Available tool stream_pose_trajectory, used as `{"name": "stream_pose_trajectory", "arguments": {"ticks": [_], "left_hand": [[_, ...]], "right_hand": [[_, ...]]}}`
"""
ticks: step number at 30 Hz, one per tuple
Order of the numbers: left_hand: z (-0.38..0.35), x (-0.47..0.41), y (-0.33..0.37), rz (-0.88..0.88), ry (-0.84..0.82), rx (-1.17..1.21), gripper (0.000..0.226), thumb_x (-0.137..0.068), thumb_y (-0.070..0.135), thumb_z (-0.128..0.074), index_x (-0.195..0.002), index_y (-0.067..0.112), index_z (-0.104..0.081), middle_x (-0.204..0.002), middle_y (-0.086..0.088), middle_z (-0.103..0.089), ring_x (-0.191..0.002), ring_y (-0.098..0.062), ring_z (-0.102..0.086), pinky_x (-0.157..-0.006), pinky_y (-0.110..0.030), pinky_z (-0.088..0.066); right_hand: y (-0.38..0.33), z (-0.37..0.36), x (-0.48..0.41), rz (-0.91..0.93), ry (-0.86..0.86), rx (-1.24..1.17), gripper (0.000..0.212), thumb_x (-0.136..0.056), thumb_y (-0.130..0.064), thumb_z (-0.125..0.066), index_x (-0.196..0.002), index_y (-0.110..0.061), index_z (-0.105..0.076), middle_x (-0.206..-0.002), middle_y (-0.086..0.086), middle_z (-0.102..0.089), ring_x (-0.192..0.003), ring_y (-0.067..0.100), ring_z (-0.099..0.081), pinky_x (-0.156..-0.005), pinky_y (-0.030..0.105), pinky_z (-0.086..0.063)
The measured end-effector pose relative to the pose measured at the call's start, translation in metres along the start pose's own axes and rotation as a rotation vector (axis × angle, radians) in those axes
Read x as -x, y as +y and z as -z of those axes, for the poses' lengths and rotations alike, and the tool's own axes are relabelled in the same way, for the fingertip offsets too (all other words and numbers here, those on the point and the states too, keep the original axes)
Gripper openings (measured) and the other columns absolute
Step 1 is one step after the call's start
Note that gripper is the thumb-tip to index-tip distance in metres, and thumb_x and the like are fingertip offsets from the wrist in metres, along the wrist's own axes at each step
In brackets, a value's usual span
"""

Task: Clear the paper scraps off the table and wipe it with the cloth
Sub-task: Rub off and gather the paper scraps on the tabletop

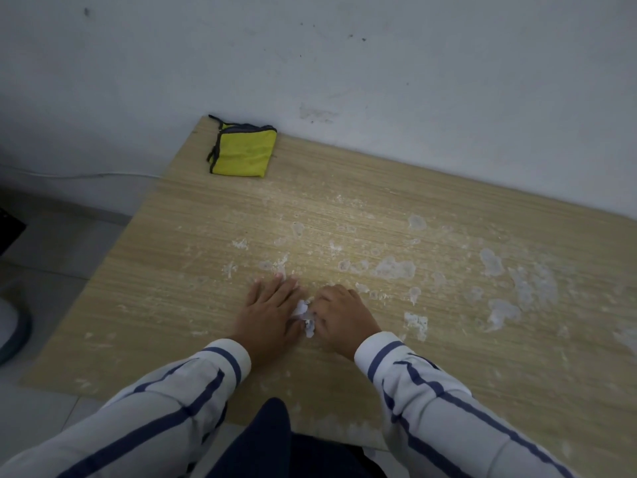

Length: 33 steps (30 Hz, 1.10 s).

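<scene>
Left hand: the left hand (pixel 272 312) is lying palm down on the table (pixel 193 243), fingers stretched out flat and nothing closed inside them; its inner edge is pressing against the paper scraps (pixel 305 315).
Right hand: the right hand (pixel 339 313) is resting just beside the left, fingers curled inward and down; its fingertips are meeting the same scraps, but whether they are actually pinching any cannot be told.
Paper scraps: a small white crumpled cluster is sitting squeezed in the narrow gap between the two hands, touching both, partly hidden under the right hand's curled fingers.
Cloth: the folded yellow cloth (pixel 241 150) with dark trim is lying well apart from both hands, far ahead of them and off to the left hand's side, near the table's far corner by the wall (pixel 379 63).
Table surface: pale dried stains (pixel 393 269) are spreading ahead of the hands and out past the right hand's side.
Sleeves: white sleeves (pixel 193 384) with dark blue stripes are covering both forearms up to the wrists.
</scene>
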<state>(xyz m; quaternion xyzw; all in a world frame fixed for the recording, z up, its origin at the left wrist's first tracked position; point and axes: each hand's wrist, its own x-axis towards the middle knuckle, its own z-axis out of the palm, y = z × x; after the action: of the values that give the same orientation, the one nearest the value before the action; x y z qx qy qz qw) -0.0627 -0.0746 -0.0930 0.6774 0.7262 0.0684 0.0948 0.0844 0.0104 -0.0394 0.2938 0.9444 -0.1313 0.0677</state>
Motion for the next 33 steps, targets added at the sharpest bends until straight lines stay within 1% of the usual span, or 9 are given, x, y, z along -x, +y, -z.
{"name": "stream_pose_trajectory", "arguments": {"ticks": [4, 9, 13, 16, 19, 22, 25, 28, 33], "left_hand": [[0.0, 0.0, 0.002, 0.002, -0.002, 0.005, 0.063, -0.088, 0.051, -0.025, -0.138, 0.018, -0.045, -0.148, -0.005, -0.039, -0.14, -0.028, -0.028, -0.111, -0.047, -0.01], [0.001, 0.001, 0.003, 0.006, -0.003, 0.053, 0.069, -0.087, 0.052, -0.019, -0.141, 0.015, -0.039, -0.151, -0.005, -0.032, -0.142, -0.027, -0.02, -0.113, -0.044, -0.006], [0.002, 0.001, 0.004, 0.0, 0.016, 0.089, 0.069, -0.086, 0.05, -0.015, -0.144, 0.016, -0.034, -0.152, -0.004, -0.029, -0.144, -0.025, -0.015, -0.114, -0.041, 0.0], [0.006, 0.002, 0.008, -0.001, 0.048, 0.153, 0.067, -0.086, 0.044, -0.017, -0.144, 0.016, -0.032, -0.151, -0.005, -0.033, -0.143, -0.024, -0.017, -0.114, -0.039, 0.0], [0.008, 0.002, 0.012, -0.031, 0.036, 0.206, 0.07, -0.082, 0.044, -0.018, -0.146, 0.015, -0.028, -0.152, -0.005, -0.03, -0.143, -0.022, -0.013, -0.114, -0.038, 0.003], [0.007, 0.001, 0.01, -0.054, -0.006, 0.17, 0.066, -0.084, 0.044, -0.029, -0.143, 0.016, -0.034, -0.148, -0.005, -0.037, -0.141, -0.024, -0.023, -0.112, -0.044, -0.005], [0.003, -0.001, 0.009, -0.082, -0.054, -0.001, 0.052, -0.089, 0.043, -0.035, -0.133, 0.02, -0.049, -0.137, -0.005, -0.052, -0.13, -0.03, -0.045, -0.103, -0.052, -0.023], [0.002, -0.001, 0.01, -0.057, -0.06, -0.062, 0.046, -0.09, 0.042, -0.033, -0.129, 0.025, -0.051, -0.133, -0.002, -0.057, -0.123, -0.028, -0.052, -0.099, -0.051, -0.036], [0.004, -0.001, 0.012, -0.059, -0.07, -0.112, 0.046, -0.092, 0.041, -0.031, -0.13, 0.028, -0.052, -0.135, 0.0, -0.055, -0.126, -0.027, -0.05, -0.102, -0.049, -0.029]], "right_hand": [[0.001, -0.006, 0.003, -0.089, 0.104, -0.121, 0.037, -0.083, -0.03, -0.029, -0.079, -0.005, -0.056, -0.095, 0.012, -0.052, -0.084, 0.026, -0.047, -0.076, 0.036, -0.045], [0.005, -0.006, 0.007, -0.159, 0.09, -0.236, 0.014, -0.082, -0.021, -0.046, -0.088, -0.01, -0.051, -0.096, 0.008, -0.05, -0.081, 0.019, -0.04, -0.074, 0.03, -0.038], [0.006, -0.003, 0.011, -0.133, 0.084, -0.289, 0.014, -0.086, -0.015, -0.045, -0.097, -0.009, -0.052, -0.096, 0.008, -0.055, -0.08, 0.016, -0.036, -0.074, 0.026, -0.028], [0.005, -0.002, 0.009, -0.141, 0.066, -0.291, 0.019, -0.09, -0.015, -0.04, -0.1, -0.008, -0.055, -0.099, 0.01, -0.058, -0.081, 0.02, -0.043, -0.074, 0.026, -0.027], [0.004, -0.003, 0.007, -0.124, 0.051, -0.238, 0.039, -0.089, -0.027, -0.027, -0.101, -0.008, -0.058, -0.105, 0.01, -0.059, -0.093, 0.026, -0.051, -0.079, 0.032, -0.038], [0.001, -0.002, 0.008, -0.092, 0.077, -0.16, 0.053, -0.082, -0.035, -0.018, -0.092, -0.007, -0.062, -0.1, 0.011, -0.057, -0.09, 0.028, -0.049, -0.08, 0.037, -0.04], [0.001, -0.003, 0.01, -0.084, 0.097, -0.146, 0.047, -0.081, -0.033, -0.024, -0.084, -0.008, -0.064, -0.092, 0.01, -0.057, -0.084, 0.028, -0.049, -0.077, 0.038, -0.042], [0.004, -0.005, 0.01, -0.105, 0.091, -0.193, 0.042, -0.083, -0.029, -0.029, -0.09, -0.009, -0.065, -0.097, 0.009, -0.06, -0.089, 0.027, -0.051, -0.083, 0.039, -0.044], [0.008, -0.003, 0.016, -0.181, 0.137, -0.34, 0.041, -0.089, -0.023, -0.032, -0.108, -0.004, -0.064, -0.11, 0.012, -0.061, -0.101, 0.026, -0.051, -0.09, 0.034, -0.041]]}}
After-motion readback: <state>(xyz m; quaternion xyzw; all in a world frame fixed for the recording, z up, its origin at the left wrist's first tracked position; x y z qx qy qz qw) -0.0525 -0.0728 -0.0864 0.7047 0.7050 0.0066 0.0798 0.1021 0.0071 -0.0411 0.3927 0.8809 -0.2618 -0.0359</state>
